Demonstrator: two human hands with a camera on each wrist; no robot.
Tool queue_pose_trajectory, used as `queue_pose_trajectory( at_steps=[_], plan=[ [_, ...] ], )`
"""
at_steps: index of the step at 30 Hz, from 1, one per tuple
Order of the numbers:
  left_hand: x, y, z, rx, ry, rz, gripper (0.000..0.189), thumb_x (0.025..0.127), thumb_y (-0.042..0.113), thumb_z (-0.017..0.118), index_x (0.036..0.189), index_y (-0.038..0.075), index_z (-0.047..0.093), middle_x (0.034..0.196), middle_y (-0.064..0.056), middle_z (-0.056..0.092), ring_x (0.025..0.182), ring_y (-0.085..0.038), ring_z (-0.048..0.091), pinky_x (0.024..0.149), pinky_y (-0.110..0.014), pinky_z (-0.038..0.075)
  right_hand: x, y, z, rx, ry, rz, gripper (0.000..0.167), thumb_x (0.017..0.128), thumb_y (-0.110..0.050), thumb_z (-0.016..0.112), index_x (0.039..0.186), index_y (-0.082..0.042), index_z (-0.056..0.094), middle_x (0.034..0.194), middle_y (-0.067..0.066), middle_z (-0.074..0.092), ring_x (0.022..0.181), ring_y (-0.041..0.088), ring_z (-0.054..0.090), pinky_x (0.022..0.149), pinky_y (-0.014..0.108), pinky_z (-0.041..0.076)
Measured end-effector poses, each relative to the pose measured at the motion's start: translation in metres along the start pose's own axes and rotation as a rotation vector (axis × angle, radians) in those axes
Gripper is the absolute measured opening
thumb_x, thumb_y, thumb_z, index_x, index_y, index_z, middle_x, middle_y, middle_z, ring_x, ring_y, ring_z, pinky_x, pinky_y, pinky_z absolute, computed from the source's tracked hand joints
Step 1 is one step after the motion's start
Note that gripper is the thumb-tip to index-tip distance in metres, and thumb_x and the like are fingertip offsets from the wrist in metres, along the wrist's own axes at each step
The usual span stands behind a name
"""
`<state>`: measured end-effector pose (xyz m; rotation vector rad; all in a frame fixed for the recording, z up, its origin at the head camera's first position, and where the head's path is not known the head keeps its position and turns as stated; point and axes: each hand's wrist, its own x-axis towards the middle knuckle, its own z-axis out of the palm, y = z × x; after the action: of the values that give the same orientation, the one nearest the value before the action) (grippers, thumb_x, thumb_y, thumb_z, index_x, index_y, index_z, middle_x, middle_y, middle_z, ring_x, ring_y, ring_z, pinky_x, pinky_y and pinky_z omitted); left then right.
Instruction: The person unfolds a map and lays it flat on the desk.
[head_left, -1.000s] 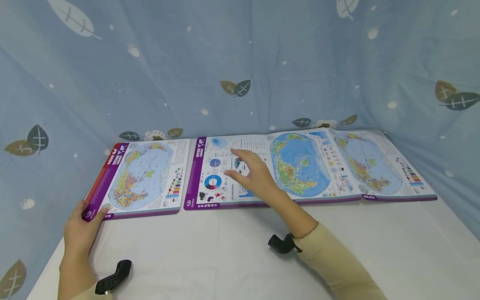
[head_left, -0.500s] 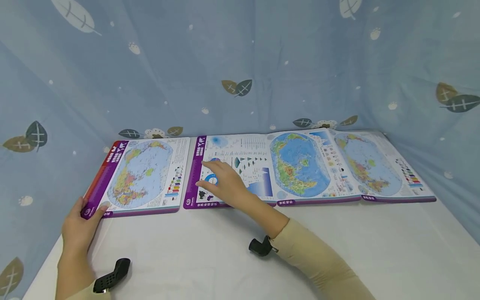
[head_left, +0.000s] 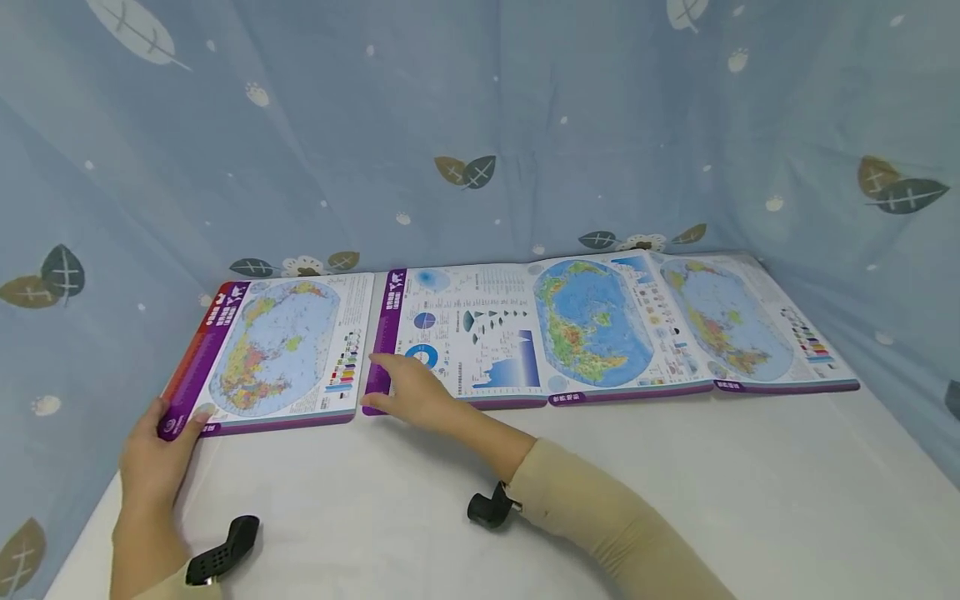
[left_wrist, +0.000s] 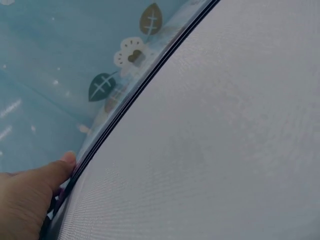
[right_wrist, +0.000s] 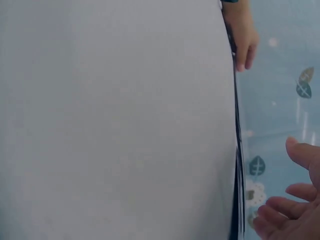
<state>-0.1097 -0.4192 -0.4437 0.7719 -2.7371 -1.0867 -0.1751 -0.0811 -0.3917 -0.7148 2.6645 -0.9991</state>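
Observation:
My left hand (head_left: 153,458) pinches the near left corner of a folded world map (head_left: 277,350) with a red and purple left edge, thumb on top. In the left wrist view, the thumb of that left hand (left_wrist: 32,192) lies at the end of the map's thin dark edge (left_wrist: 125,112). Beside it to the right, a second map (head_left: 592,325) lies unfolded in three panels of charts and world maps. My right hand (head_left: 416,393) is over the purple left end of this unfolded map, fingers extended and thumb apart. The right wrist view shows the right hand (right_wrist: 295,200) with spread fingers.
Both maps lie on a white table (head_left: 420,508), a narrow gap between them. Behind and beside the table hangs a blue curtain (head_left: 480,100) printed with leaves and paw prints. A black camera mount (head_left: 225,552) sits on the left wrist, another black mount (head_left: 491,506) on the right.
My right hand has moved left and nearer, from the middle of the unfolded map's chart panel to its purple left end. The left hand keeps its grip on the folded map's corner.

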Motion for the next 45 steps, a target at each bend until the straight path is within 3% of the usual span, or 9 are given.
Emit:
queue_pose_trajectory(
  at_steps=[7, 14, 21, 24, 32, 36, 40, 43, 45],
  plan=[
    [-0.001, 0.004, 0.001, -0.002, 0.011, -0.031, 0.077, 0.097, 0.044, 0.043, 0.151, 0.007, 0.002, 0.153, -0.028, 0.011, 0.139, -0.049, 0.012, 0.112, -0.062, 0.015, 0.007, -0.008, 0.02, 0.026, -0.037, 0.02, 0.07, 0.085, -0.037, 0.07, 0.143, -0.012, 0.041, 0.129, 0.0, 0.059, 0.11, 0.008, 0.055, 0.093, 0.02, 0.048],
    [-0.003, 0.004, 0.004, -0.053, 0.017, -0.076, 0.068, 0.099, 0.044, 0.036, 0.151, 0.015, 0.004, 0.155, -0.021, 0.012, 0.14, -0.045, 0.011, 0.112, -0.06, 0.015, 0.014, -0.023, 0.038, 0.012, -0.044, 0.16, 0.078, 0.084, -0.045, 0.068, 0.148, -0.017, 0.032, 0.136, 0.002, 0.051, 0.131, 0.02, 0.04, 0.1, 0.033, 0.046],
    [-0.001, 0.003, 0.005, -0.084, 0.023, -0.092, 0.064, 0.099, 0.046, 0.033, 0.152, 0.019, 0.008, 0.155, -0.019, 0.013, 0.141, -0.044, 0.011, 0.113, -0.061, 0.015, 0.019, -0.032, 0.045, 0.177, 0.001, 0.235, 0.081, 0.084, -0.041, 0.07, 0.148, -0.014, 0.03, 0.147, 0.0, 0.04, 0.139, 0.023, 0.028, 0.108, 0.037, 0.039],
    [-0.001, 0.004, 0.004, -0.134, 0.019, -0.134, 0.061, 0.099, 0.045, 0.033, 0.151, 0.022, 0.01, 0.156, -0.015, 0.013, 0.142, -0.041, 0.011, 0.114, -0.058, 0.015, 0.02, -0.033, 0.046, 0.256, 0.017, 0.244, 0.078, 0.083, -0.038, 0.072, 0.146, -0.014, 0.034, 0.144, 0.002, 0.043, 0.134, 0.02, 0.034, 0.106, 0.035, 0.04],
    [0.001, 0.012, 0.0, -0.315, 0.07, -0.241, 0.06, 0.099, 0.043, 0.037, 0.151, 0.019, 0.023, 0.157, -0.005, 0.021, 0.144, -0.021, 0.019, 0.117, -0.037, 0.022, 0.018, -0.031, 0.043, 0.498, 0.087, 0.233, 0.062, 0.083, -0.026, 0.073, 0.138, -0.014, 0.047, 0.134, 0.003, 0.053, 0.121, 0.017, 0.051, 0.098, 0.029, 0.046],
    [-0.001, 0.012, 0.0, -0.396, 0.113, -0.278, 0.055, 0.098, 0.038, 0.045, 0.149, 0.023, 0.03, 0.155, 0.0, 0.028, 0.134, -0.01, 0.032, 0.113, -0.022, 0.028, 0.02, -0.028, 0.044, 0.765, 0.177, 0.319, 0.045, 0.08, -0.014, 0.075, 0.122, -0.013, 0.061, 0.11, 0.003, 0.062, 0.099, 0.014, 0.057, 0.08, 0.026, 0.051],
    [-0.002, 0.01, -0.003, -0.612, 0.21, -0.3, 0.048, 0.094, 0.025, 0.057, 0.141, 0.023, 0.047, 0.126, 0.009, 0.054, 0.102, 0.002, 0.05, 0.083, -0.002, 0.043, 0.025, -0.023, 0.045, 1.026, 0.24, 0.354, 0.032, 0.078, -0.002, 0.074, 0.109, -0.007, 0.067, 0.09, 0.001, 0.061, 0.08, 0.009, 0.055, 0.066, 0.019, 0.05],
    [-0.002, 0.009, -0.005, -0.745, 0.265, -0.28, 0.045, 0.089, 0.019, 0.065, 0.133, 0.018, 0.056, 0.097, 0.022, 0.056, 0.087, 0.006, 0.052, 0.064, 0.002, 0.042, 0.027, -0.022, 0.046, 1.039, 0.213, 0.338, 0.03, 0.079, -0.005, 0.074, 0.108, -0.009, 0.069, 0.09, -0.001, 0.061, 0.075, 0.008, 0.051, 0.061, 0.017, 0.046],
    [-0.001, 0.008, -0.004, -0.815, 0.254, -0.253, 0.047, 0.086, 0.018, 0.069, 0.131, 0.017, 0.058, 0.095, 0.021, 0.059, 0.093, 0.005, 0.052, 0.068, 0.001, 0.045, 0.027, -0.022, 0.047, 1.007, 0.164, 0.314, 0.032, 0.079, -0.007, 0.075, 0.111, -0.012, 0.069, 0.101, -0.001, 0.062, 0.078, 0.008, 0.052, 0.063, 0.018, 0.047]
  ],
)
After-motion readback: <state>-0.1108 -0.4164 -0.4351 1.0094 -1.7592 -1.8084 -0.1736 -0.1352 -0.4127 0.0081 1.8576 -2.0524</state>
